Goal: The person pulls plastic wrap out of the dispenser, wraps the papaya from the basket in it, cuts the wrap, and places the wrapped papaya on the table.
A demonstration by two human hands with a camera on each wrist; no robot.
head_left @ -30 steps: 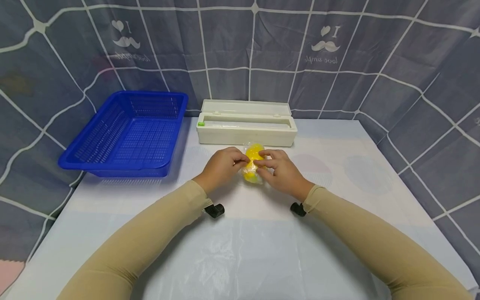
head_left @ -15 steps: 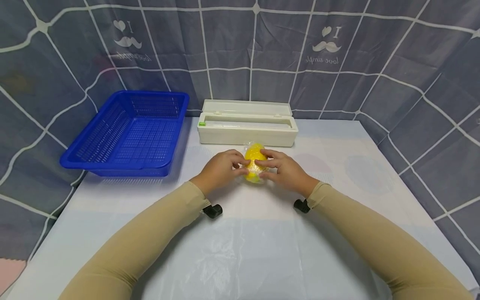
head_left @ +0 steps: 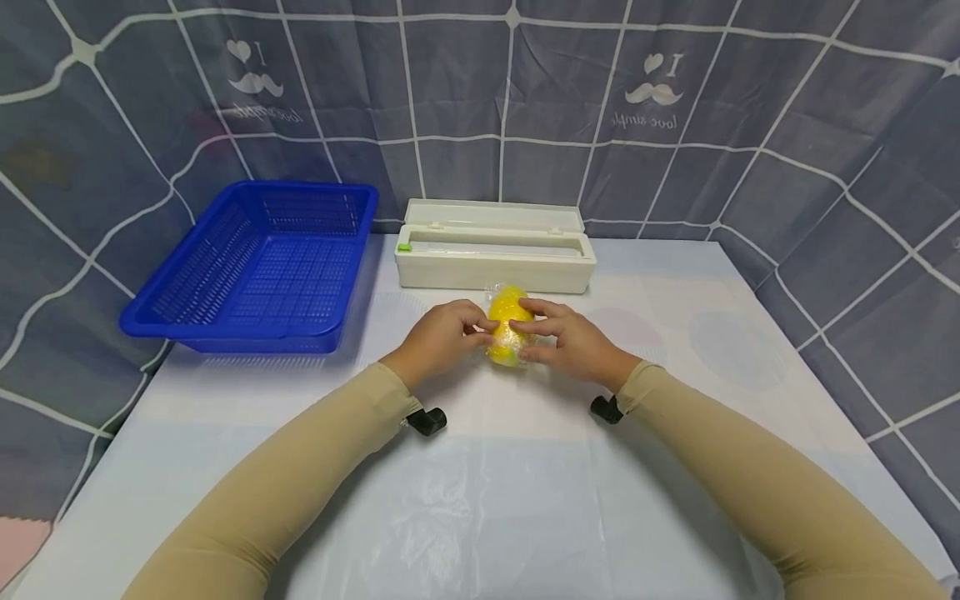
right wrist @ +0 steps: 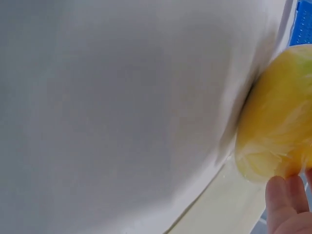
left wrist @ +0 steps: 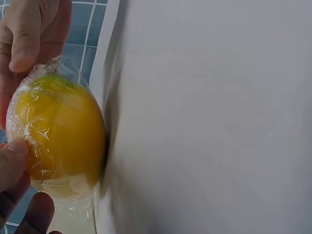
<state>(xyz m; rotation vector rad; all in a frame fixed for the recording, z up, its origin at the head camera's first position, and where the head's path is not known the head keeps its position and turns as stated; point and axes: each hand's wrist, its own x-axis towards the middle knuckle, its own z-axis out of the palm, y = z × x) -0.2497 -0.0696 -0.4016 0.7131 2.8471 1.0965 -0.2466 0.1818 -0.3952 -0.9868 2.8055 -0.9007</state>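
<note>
A yellow fruit (head_left: pixel 510 310) with a green-tinged end stands wrapped in clear cling film at mid-table in the head view. My left hand (head_left: pixel 444 335) holds its left side with thumb and fingers. From the right, my right hand (head_left: pixel 573 337) grips it with spread, bent fingers. Creased film covers the fruit (left wrist: pixel 66 134) in the left wrist view. There the left hand (left wrist: pixel 14 170) shows at lower left, and the right hand (left wrist: pixel 36 34) at upper left. In the right wrist view the fruit (right wrist: pixel 280 117) is cut off by the frame edge, with right-hand fingertips (right wrist: pixel 280 195) against it.
Behind the fruit is a white cling film dispenser (head_left: pixel 495 272) with its lid up and a small green slider (head_left: pixel 404 247). A blue plastic basket (head_left: pixel 330 342) sits at the back left of the white-covered table (head_left: pixel 480 500). A grey checked curtain (head_left: pixel 457 83) surrounds the table.
My left hand's fingers and thumb have shifted slightly on the film. My right hand has spread and drawn slightly to the right. The fruit stays nearly in place.
</note>
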